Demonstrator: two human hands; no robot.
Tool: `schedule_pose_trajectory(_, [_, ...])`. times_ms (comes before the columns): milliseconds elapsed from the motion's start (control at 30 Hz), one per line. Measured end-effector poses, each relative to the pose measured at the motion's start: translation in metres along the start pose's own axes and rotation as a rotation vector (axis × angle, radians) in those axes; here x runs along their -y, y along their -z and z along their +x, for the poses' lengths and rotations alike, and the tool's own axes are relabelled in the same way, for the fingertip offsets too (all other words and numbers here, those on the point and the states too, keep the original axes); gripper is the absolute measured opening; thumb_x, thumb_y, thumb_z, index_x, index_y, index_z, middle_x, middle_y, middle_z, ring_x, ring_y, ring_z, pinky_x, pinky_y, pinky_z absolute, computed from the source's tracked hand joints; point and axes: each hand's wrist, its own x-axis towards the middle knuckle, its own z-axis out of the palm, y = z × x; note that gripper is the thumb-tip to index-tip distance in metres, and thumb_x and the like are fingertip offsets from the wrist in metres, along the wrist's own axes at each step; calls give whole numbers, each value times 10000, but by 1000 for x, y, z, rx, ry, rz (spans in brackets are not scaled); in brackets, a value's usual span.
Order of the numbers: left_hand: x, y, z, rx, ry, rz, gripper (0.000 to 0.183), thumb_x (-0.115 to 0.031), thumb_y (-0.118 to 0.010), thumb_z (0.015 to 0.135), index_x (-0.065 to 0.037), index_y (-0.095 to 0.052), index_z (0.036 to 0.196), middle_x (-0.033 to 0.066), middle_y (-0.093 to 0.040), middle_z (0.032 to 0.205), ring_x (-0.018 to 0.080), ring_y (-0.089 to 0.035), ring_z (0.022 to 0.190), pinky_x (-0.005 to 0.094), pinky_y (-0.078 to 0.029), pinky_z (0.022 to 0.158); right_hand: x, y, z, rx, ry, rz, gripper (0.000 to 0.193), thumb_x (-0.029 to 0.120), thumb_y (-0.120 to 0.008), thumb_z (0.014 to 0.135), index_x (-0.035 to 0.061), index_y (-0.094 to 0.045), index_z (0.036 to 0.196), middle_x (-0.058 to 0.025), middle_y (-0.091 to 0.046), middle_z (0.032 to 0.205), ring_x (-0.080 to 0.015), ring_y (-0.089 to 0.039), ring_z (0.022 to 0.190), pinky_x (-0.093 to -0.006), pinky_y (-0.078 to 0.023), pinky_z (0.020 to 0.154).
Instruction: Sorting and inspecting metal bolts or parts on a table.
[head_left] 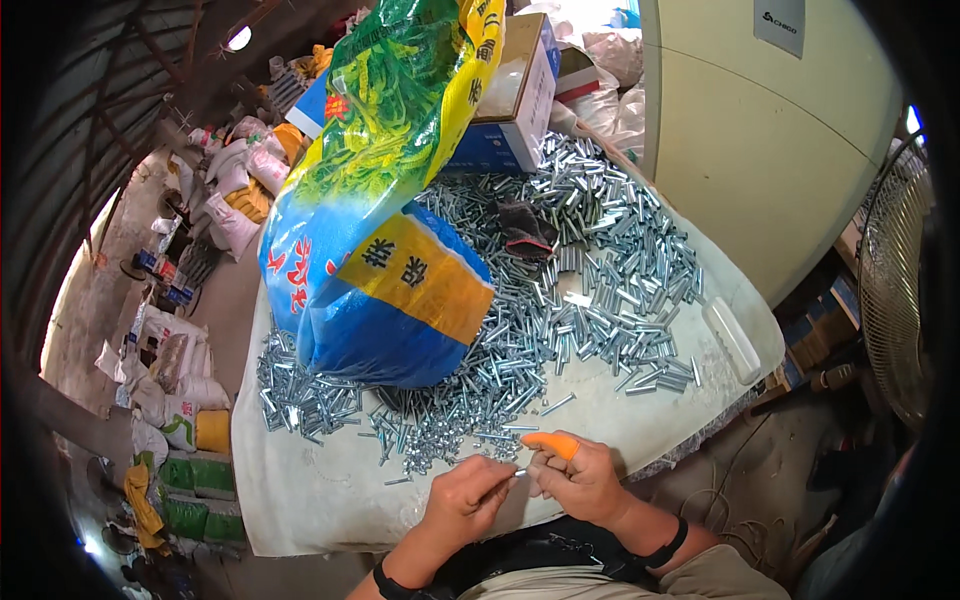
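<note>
My left hand point(462, 498) is closed in a pinch close to the table's near edge, with a small silvery metal piece point(520, 472) at its fingertips. Facing it, my right hand point(580, 485) is also closed, its fingertips meeting the other end of that piece. An orange finger cot point(553, 443) covers one of its fingers. The piece is too small to tell whether it is a screw or a sleeve. Just beyond my hands lie small loose screws point(430, 447), and a long screw point(558, 404) lies apart from the heap.
Metal sleeves point(625, 215) are heaped across the pale tabletop point(330, 500). A blue, green and yellow plastic sack point(400, 270) stands on the left, with a cardboard box point(510, 110) behind. A dark cloth point(527, 230) lies on the heap; a white tray-like strip point(732, 340) sits right. A fan point(897, 280) stands farther right.
</note>
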Motion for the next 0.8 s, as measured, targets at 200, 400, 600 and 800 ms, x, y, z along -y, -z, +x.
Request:
schedule_pose_trajectory(200, [-8, -7, 1, -66, -13, 67, 241, 36, -836, 923, -34, -809, 1152, 122, -753, 940, 252, -732, 724, 339, -567, 636, -5, 6, 9, 32, -44, 62, 312, -28, -719, 1071, -51, -712, 1383, -49, -727, 956, -106, -746, 794, -260, -609, 680])
schedule_pose_trajectory(400, [-11, -10, 2, -79, 74, -21, 254, 34, -840, 921, -35, -815, 1164, 116, -754, 938, 237, -715, 698, 338, -557, 628, -1, 2, 14, -6, 18, 90, 286, 11, -734, 1085, -43, -725, 1366, -31, -716, 895, -89, -704, 735, -248, -564, 637])
schedule_pose_trajectory(600, [-15, -10, 5, -91, 79, 23, 221, 62, -845, 941, -7, -829, 1150, 100, -770, 916, 168, -732, 735, 302, -567, 652, -8, 4, 18, -35, 82, -128, 264, 125, -770, 1090, 1, -784, 1322, -56, -717, 839, -121, -690, 706, -305, -547, 642])
schedule_pose_trajectory(800, [-15, -5, 7, -84, -54, 159, 301, 17, -846, 898, -67, -794, 1183, 100, -761, 979, 297, -780, 771, 376, -616, 644, -18, 3, 21, -5, 33, -119, 301, 160, -738, 1133, 1, -769, 1386, 19, -664, 811, -44, -579, 620, -239, -475, 565])
